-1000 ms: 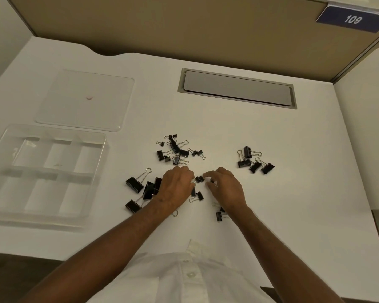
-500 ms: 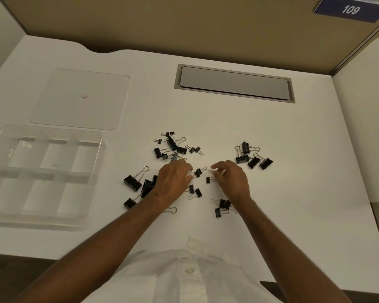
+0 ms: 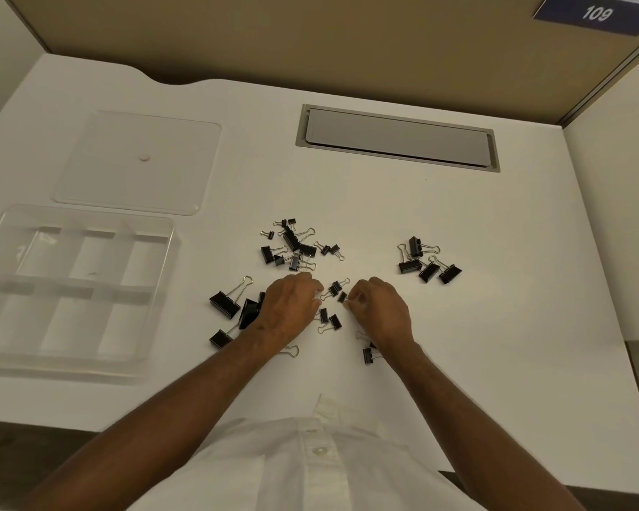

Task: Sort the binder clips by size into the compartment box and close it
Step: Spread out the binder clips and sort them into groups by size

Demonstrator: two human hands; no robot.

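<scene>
We judge the sorting barely begun. Our compartment box (image 3: pixel 163 248) sits at the left edge of the tabletop (image 3: pixel 495 326), and as far as its clear walls let us see, no compartment holds a clip. Its lid (image 3: pixel 137 160) lies flat and apart from it, just beyond it toward the far left corner, so the closing is still to come.

All the binder clips are out on the tabletop, loosely grouped. A mixed cluster (image 3: pixel 292 248) lies in the middle, beyond our hands. A set of mid-sized clips (image 3: pixel 428 263) lies to the right of centre, well apart from the rest, which may be a first pile by size. Several large clips (image 3: pixel 226 304) lie just left of our left wrist, and a few small clips (image 3: pixel 329 319) sit between our hands. One more small clip (image 3: pixel 368 355) lies by our right wrist.

Both arms reach forward from the near edge, palms down, hands close together over the small clips. Our right hand (image 3: pixel 382 311) has its fingers curled, thumb and forefinger pinching the wire handle of a tiny clip (image 3: pixel 342 297). Our left hand (image 3: pixel 292 307) rests knuckles up with fingers bent toward the tabletop; we cannot tell whether it holds anything under them.

What is left is nearly everything: carrying each size to its own compartment and fitting the lid.
</scene>
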